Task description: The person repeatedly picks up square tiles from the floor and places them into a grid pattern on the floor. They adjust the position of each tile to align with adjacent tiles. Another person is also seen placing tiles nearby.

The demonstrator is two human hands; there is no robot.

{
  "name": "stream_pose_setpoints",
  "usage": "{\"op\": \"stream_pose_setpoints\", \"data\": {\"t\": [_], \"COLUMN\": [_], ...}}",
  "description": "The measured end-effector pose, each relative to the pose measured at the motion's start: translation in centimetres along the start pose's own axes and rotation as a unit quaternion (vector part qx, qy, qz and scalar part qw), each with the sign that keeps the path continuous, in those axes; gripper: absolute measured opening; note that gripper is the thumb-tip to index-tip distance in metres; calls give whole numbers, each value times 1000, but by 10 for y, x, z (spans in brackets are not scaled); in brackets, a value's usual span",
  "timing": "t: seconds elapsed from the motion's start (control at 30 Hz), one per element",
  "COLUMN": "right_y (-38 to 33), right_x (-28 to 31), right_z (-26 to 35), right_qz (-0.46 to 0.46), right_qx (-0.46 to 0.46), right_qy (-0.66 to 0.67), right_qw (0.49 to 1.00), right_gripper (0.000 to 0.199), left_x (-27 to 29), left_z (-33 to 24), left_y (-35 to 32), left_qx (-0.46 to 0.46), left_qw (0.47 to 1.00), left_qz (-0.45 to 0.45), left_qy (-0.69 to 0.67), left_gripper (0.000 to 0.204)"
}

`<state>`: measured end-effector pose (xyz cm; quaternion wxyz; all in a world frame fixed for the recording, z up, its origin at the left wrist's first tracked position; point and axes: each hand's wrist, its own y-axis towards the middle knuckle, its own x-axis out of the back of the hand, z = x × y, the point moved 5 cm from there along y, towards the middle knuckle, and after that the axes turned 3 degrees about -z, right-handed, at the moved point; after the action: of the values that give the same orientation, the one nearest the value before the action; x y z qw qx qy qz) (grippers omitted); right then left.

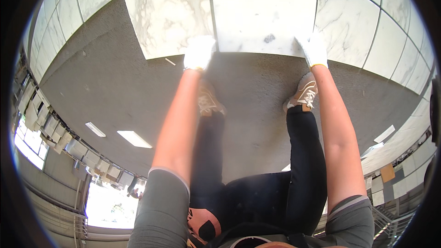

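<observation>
A white marble tile (264,16) with grey specks lies in front of me, between a more heavily veined tile (167,14) on the left and another veined tile (349,14) on the right. My left hand (200,53), in a white glove, rests at the near right corner of the left tile, beside the joint. Glare washes out its fingers. At the middle tile's near right corner is my right hand (315,51), gloved in white with a yellow cuff edge. Its thumb spreads apart over the middle tile while its fingers lie along the joint.
Grey concrete floor (257,142) runs under my two shoes (303,94). A thin pale strip (170,61) lies by the left tile's edge. Several more tiles curve round both sides. Stacked slabs (92,158) stand far left, near a bright doorway (112,204).
</observation>
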<state>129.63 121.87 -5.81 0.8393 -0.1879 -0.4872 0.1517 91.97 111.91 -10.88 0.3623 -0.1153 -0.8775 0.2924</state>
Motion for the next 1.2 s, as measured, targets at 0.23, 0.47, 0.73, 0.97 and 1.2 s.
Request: {"op": "stream_pose_setpoints", "data": {"t": [0.23, 0.47, 0.73, 0.97, 1.2], "right_y": [5, -17, -55, -70, -62], "right_x": [1, 28, 3, -24, -24], "right_z": [-7, -26, -61, -52, -46], "right_qz": [29, -69, 97, 54, 10], "right_qx": [-26, -68, -184, -346, -339], "right_qy": [-35, -68, 123, 322, 355], "right_qw": [999, 993, 970, 879, 871], "right_gripper": [43, 47, 49, 43, 39], "left_x": [-10, -7, -37, -69, -60], "left_z": [-57, -92, -65, -15, -33], "left_y": [-13, -26, -26, -29, -21], "left_qx": [125, 157, 225, 252, 136], "left_qw": [989, 986, 952, 851, 881], "left_qz": [-60, -56, -128, -202, -234], "left_qy": [56, -6, -161, -413, -388], "left_gripper": [44, 64, 46, 49, 24]}}
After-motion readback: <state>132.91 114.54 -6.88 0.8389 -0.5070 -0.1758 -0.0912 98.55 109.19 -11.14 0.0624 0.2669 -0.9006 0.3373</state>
